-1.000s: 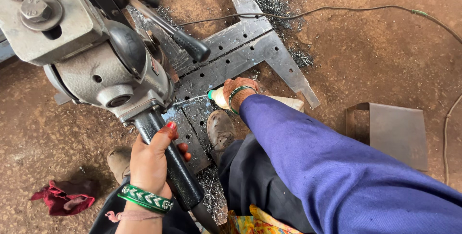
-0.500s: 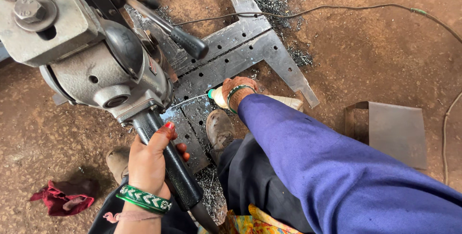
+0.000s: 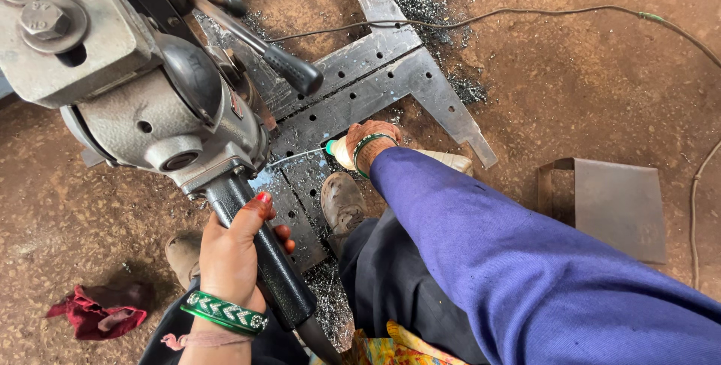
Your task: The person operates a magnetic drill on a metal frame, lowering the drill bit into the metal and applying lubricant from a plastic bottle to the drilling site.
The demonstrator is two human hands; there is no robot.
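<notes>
Fingers (image 3: 259, 211) of our left hand (image 3: 229, 256) stay clenched round the black lever handle (image 3: 263, 260); little has shifted. Beyond them, our right hand (image 3: 372, 140) keeps gripping a squeeze bottle (image 3: 342, 152), squirting a thin stream onto the perforated steel plate (image 3: 353, 79) under the grey drill head (image 3: 158, 117).

The black drill handle (image 3: 259, 260) slants up through my left fist; the pale squeeze bottle (image 3: 345, 153) lies tilted in my right, nozzle leftward.
</notes>
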